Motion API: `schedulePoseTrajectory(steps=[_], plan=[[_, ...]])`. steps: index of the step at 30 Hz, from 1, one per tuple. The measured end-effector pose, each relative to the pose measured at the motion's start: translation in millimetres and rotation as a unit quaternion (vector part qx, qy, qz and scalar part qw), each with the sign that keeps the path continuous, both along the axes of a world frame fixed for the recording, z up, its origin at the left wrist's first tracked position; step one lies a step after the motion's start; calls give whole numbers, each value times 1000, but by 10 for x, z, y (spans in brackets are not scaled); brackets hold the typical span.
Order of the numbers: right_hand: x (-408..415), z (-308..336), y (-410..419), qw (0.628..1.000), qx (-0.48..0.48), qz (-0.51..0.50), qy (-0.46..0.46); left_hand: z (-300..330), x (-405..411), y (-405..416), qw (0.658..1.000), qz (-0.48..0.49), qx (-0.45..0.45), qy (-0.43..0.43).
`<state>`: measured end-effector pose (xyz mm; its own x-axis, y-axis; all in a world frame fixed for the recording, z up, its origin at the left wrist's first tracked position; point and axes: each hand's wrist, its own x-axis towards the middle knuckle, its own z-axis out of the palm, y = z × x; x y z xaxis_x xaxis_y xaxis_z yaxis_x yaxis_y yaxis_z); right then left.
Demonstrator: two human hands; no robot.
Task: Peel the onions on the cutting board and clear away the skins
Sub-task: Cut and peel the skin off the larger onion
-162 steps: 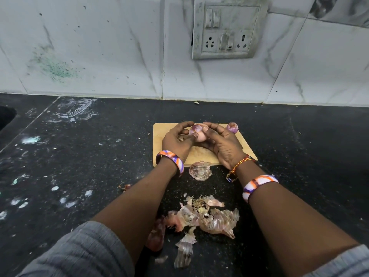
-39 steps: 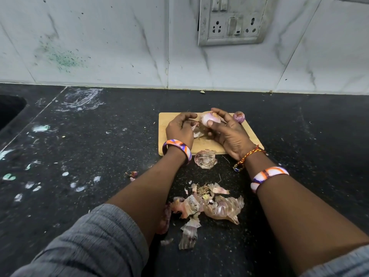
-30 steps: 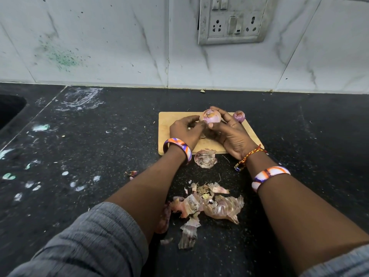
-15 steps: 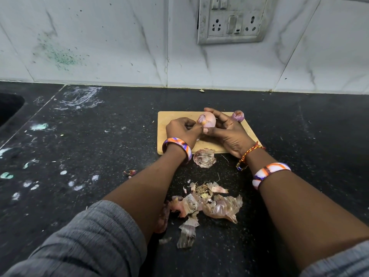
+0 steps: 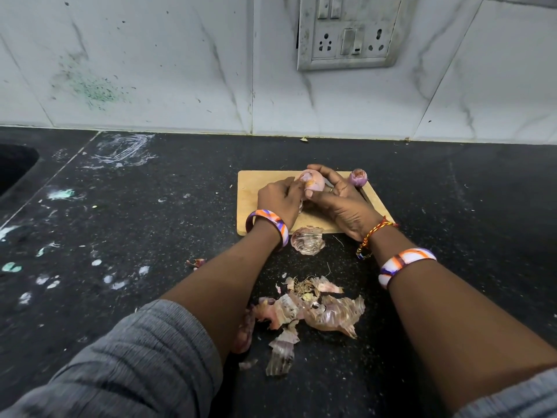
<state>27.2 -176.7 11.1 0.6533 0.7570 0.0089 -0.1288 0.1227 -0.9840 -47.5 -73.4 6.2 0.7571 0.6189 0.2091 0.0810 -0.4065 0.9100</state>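
Observation:
A pale pink onion (image 5: 313, 184) is held over the wooden cutting board (image 5: 248, 203). My right hand (image 5: 343, 206) cups it from the right and behind. My left hand (image 5: 278, 200) pinches at its left side with the fingertips, and a bit of skin shows under that hand. A second, smaller purple onion (image 5: 358, 177) sits on the board's far right corner, apart from my hands. A curled piece of skin (image 5: 308, 240) lies just in front of the board. A heap of onion skins (image 5: 313, 312) lies on the counter between my forearms.
The black counter (image 5: 144, 224) carries white smears and specks. A small skin scrap (image 5: 196, 262) lies left of my left arm. A dark sink edge (image 5: 15, 167) is at the far left. The marble wall with a socket plate (image 5: 346, 34) stands behind.
The onion has been turned in my hands and lowered slightly. My left fingers have shifted from under it to its left side. The skins on the counter have not moved.

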Motion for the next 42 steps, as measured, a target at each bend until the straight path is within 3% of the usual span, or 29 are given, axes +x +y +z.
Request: schedulePoseTrajectory(steps=[9, 25, 37, 42], plan=[[-6, -3, -17, 998, -22, -40, -47, -14, -25, 65, 998, -56, 25, 28], [55, -17, -30, 997, -31, 42, -56, -12, 12, 92, 998, -1, -30, 50], [16, -72, 28, 999, -19, -31, -37, -23, -20, 26, 1000, 16, 0, 14], [1, -73, 32, 999, -1, -21, -30, -5, 10, 18, 996, 87, -10, 35]])
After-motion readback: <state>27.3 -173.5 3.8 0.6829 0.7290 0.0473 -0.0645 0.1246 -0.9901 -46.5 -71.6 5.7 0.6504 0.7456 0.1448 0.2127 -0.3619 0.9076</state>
